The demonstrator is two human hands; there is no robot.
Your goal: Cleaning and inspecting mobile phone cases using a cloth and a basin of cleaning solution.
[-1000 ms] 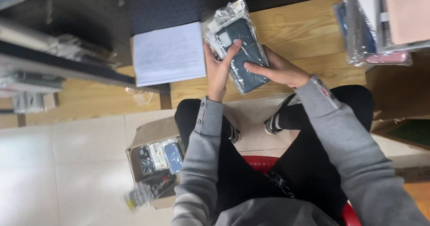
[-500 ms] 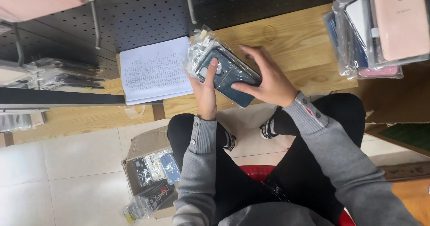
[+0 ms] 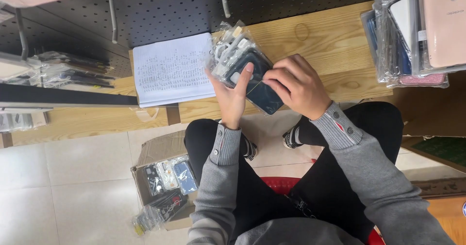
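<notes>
bare wood shelf (image 3: 310,31) ahead, notebook (image 3: 172,70) left, hanging packets (image 3: 412,36) right

Phone-accessory shop, black pegboard (image 3: 194,7) with hooks, hanging bagged phone cases (image 3: 412,36)

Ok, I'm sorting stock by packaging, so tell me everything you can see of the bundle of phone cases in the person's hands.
The bundle of phone cases is a stack of flat cases, each in a clear, crinkly plastic sleeve. The top one is dark blue-black; paler ones show at the far end. A thin band appears to cross it. It lies tilted over the wooden shelf, beside the open notebook. The left hand supports it from below, thumb on top; the right hand pinches its near edge.
</notes>
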